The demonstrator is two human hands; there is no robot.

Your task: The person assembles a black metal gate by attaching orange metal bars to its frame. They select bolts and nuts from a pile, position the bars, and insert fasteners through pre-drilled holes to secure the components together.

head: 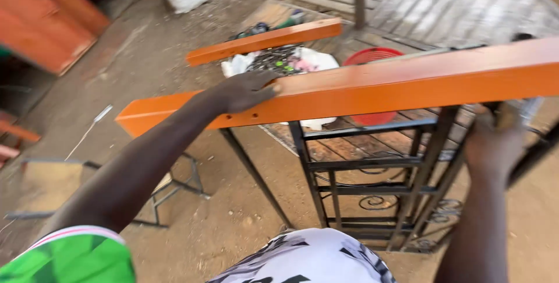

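Left hand (249, 89) lies palm-down on the orange beam (372, 85), fingers curled over its upper edge, gripping it. Right hand (494, 137) is raised under the beam's right part, closed around a blurred object; what it holds cannot be told.

The beam runs the full width of the view, capping a black grille (372, 184) of bars and scrolls that stands tilted on the dirt floor (233, 225). A second orange beam (265, 41) lies beyond, near a white bag (308, 59) of small parts and a red basin (370, 56).

Risk: the grille appears held only by the hands. If the left grip slips on the smooth paint, the frame could tip or drop towards the feet. Fresh paint could also smear.
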